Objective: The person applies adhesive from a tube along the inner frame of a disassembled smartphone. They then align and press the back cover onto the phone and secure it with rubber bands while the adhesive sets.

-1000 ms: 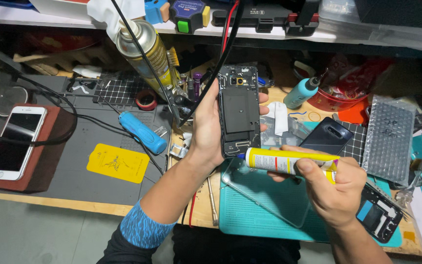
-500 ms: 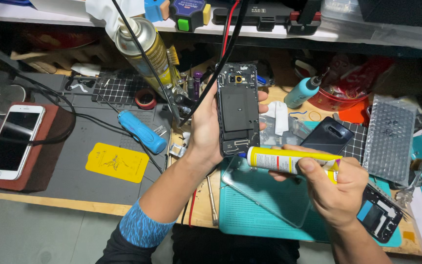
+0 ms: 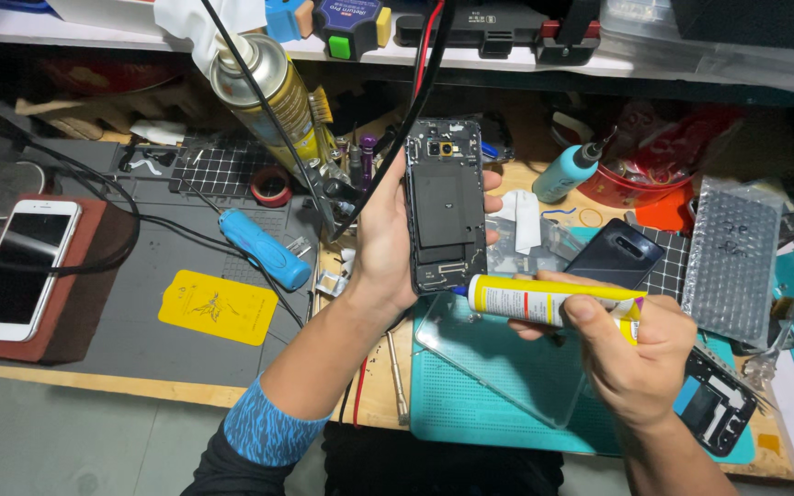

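So the left hand [image 3: 386, 241] comes up from the bottom of the view, forearm angled up and to the right with a blue patterned cuff at the elbow end, and it's wrapped around the edges of an opened phone [image 3: 445, 204] held upright above the desk [image 3: 374, 386], back cover off, dark insides facing the camera. Fingertips peek around its right edge, thumb side on the left.

The right hand [image 3: 634, 354] reaches in from the lower right, fingers curled shut around a yellow glue tube [image 3: 544, 300], thumb lying along the top. The tube lies nearly flat, pointing left, its tip right at the bottom edge of the phone; can't tell if it actually touches.

Under both hands there's a clear glass panel [image 3: 498, 354] on a teal mat [image 3: 470, 413]. Left of that, a blue-handled screwdriver [image 3: 264, 248], a yellow card [image 3: 218, 307], and a white phone [image 3: 18, 266] on a reddish block. A black back cover [image 3: 619, 255] sits just behind the tube.
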A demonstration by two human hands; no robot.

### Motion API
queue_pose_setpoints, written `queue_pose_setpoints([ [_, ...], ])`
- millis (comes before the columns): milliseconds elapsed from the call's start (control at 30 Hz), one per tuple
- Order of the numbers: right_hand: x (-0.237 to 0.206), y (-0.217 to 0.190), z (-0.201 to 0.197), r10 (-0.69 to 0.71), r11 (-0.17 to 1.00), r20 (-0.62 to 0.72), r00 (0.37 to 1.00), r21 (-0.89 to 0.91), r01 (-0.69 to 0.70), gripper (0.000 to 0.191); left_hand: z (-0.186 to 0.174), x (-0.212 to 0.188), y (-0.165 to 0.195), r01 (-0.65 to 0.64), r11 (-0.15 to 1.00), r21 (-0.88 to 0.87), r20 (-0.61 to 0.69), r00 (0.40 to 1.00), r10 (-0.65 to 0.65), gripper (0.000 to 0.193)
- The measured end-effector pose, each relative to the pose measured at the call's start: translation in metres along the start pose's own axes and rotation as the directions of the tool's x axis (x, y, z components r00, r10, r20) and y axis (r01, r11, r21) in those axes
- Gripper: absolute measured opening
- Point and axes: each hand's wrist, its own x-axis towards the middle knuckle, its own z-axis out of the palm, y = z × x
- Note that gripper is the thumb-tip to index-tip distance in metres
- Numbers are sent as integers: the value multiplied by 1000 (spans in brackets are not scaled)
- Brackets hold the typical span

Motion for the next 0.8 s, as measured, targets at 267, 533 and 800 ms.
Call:
queue_pose_setpoints([
  [267,-1,1,0,8,1000,-15,1000,20,-7,30,-1,0,0,-2,1000,10,-8,1000,2,67],
  [533,0,4,-3,-4,999,-7,1000,44,5,30,-4,2,1,-19,1000,9,17,1000,19,68],
  [800,0,5,-6,11,996,-24,1000,86,-9,29,-2,4,0,6,1000,27,1,1000,-6,72],
])
